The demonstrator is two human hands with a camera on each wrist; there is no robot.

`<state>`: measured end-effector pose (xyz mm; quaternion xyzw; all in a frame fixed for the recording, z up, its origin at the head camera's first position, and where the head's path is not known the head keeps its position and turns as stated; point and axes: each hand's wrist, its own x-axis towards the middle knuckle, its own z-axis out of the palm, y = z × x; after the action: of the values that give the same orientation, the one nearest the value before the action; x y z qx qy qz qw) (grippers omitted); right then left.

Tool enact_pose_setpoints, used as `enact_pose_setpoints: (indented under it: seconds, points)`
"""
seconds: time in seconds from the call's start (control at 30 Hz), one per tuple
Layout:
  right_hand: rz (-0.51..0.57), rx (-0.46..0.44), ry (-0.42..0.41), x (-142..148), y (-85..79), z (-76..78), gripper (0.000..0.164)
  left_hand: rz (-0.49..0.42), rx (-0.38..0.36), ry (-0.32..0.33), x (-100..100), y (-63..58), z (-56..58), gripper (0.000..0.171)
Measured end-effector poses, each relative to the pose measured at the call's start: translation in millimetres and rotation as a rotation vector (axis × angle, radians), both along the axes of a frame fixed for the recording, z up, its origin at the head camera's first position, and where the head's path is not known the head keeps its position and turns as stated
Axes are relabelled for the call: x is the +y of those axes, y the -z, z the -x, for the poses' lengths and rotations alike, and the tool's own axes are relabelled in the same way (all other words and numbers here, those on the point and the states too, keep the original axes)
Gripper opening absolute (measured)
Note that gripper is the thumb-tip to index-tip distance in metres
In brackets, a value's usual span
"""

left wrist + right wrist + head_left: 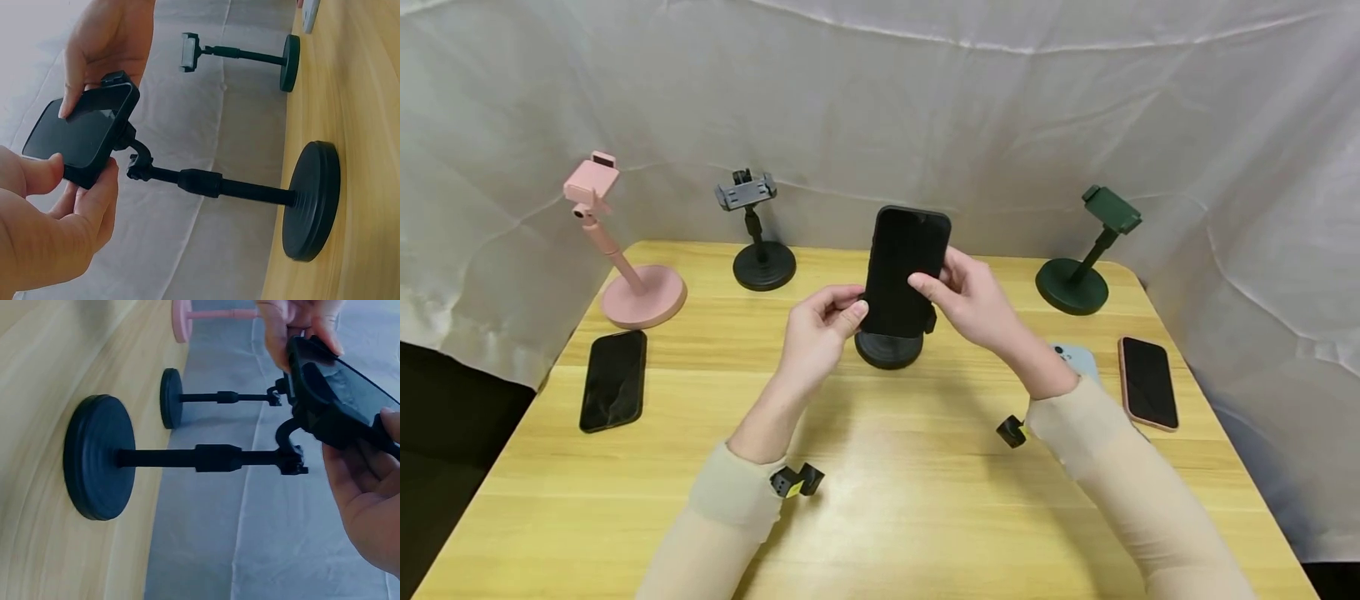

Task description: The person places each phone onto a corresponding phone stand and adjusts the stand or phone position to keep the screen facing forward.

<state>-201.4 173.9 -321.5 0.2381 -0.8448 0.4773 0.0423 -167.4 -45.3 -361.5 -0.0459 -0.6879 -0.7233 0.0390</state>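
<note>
A black smartphone point(904, 267) sits at the head of a black phone stand point(889, 352), screen facing me and tilted back. My left hand point(820, 335) pinches its lower left edge, thumb on the front and fingers behind. On the other side my right hand point(973, 302) grips the right edge, its thumb lying on the screen. The wrist views show the stand's round base point(310, 201) on the table, its upright pole point(206, 458) and a curved neck under the holder. Much of the holder is hidden behind the phone and fingers.
Behind stand a pink phone stand point(643, 297), another black stand point(763, 267) with a grey clamp, and a dark green stand point(1072, 287). A dark phone point(613, 382) lies at left. At right are a pink-edged phone point(1148, 383) and a light blue phone point(1078, 360), partly covered by my arm.
</note>
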Motion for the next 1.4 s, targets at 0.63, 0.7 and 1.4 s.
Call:
enact_pose_setpoints:
  seconds: [0.63, 0.7, 1.4]
  points:
    - [0.114, 0.020, 0.155, -5.5, -4.3, 0.5, 0.031, 0.039, 0.012, 0.000, 5.0, 0.2, -4.0, 0.024]
    - [0.091, 0.044, 0.158, -5.0, -3.6, 1.2, 0.032, 0.043, 0.012, -0.008, 5.7, 0.6, -4.2, 0.025]
    - [-0.026, -0.062, 0.085, -0.8, -6.7, -2.9, 0.027, -0.021, -0.026, -0.045, 6.1, 0.2, -2.0, 0.026]
